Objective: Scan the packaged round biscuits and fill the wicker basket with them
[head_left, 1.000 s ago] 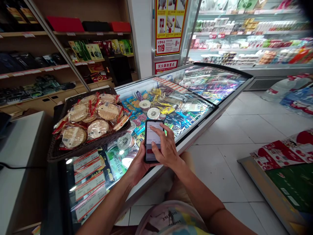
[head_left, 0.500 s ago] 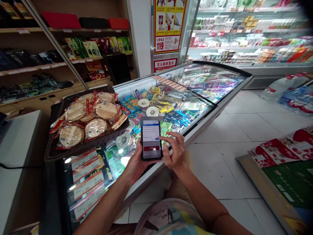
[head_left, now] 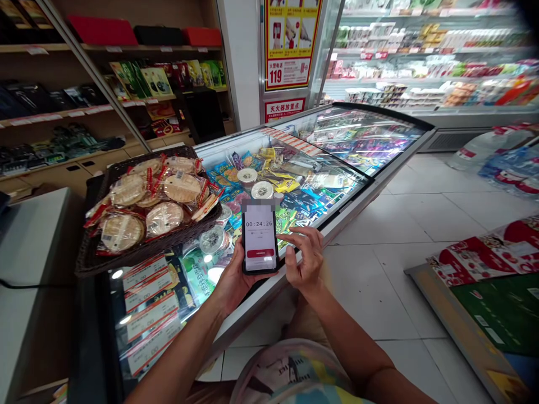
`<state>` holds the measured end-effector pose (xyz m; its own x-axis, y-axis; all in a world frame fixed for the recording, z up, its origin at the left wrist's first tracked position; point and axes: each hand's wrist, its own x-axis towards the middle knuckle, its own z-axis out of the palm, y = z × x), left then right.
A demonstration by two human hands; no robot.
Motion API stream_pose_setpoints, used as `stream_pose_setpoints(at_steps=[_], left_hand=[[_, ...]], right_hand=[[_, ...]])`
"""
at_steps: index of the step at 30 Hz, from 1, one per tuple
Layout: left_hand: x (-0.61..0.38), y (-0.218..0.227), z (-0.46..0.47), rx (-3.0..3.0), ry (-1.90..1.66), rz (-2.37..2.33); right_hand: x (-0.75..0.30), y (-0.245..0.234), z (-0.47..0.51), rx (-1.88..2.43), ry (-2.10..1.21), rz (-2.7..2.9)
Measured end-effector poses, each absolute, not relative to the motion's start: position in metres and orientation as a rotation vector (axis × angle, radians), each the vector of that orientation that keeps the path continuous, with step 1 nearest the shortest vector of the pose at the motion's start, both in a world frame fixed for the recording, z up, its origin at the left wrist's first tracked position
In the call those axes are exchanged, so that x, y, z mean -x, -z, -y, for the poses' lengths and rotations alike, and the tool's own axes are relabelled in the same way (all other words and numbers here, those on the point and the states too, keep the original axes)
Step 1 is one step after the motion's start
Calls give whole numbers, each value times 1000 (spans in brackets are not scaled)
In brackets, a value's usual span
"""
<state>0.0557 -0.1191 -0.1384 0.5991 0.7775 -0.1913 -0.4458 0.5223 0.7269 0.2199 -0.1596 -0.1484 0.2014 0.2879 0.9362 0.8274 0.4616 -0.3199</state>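
A black smartphone [head_left: 260, 238] is upright in my left hand [head_left: 234, 282], its lit screen facing me. The screen shows the digits 00:24:26 above a red button, and its top strip is blurred. My left fingers wrap around the lower part of the phone, partly hidden behind it. Just right of the screen hovers my right hand [head_left: 306, 255], holding nothing. Its index finger stretches toward the phone's right edge, with the thumb apart and the other fingers bent. Behind the phone is a glass-topped freezer [head_left: 357, 182] with colourful packets and tubs inside.
A dark woven basket [head_left: 143, 252] of wrapped round flatbreads [head_left: 182, 187] rests on the freezer's left end. Price labels [head_left: 152, 317] lie near it. Bottled water [head_left: 484, 148] and cartons [head_left: 501, 300] stand on the right. Shelves line the back.
The phone's screen has switched from a greyed page with a white pop-up to the timer page. My right hand has drawn slightly away to the right from the screen.
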Motion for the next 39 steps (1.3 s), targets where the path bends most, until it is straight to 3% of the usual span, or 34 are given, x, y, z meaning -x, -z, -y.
stream_pose_setpoints(at_steps=[33,36,39], left_hand=[[-58,131,120,-669,-757,-628],[-58,131,120,-672,-755,-620],[-57,132,121,-680,-775,-607]], right_hand=[[-225,157,158,1082,489,1327],[-224,161,158,1130,382,1300],[-221,162,155,1226,-17,1194]])
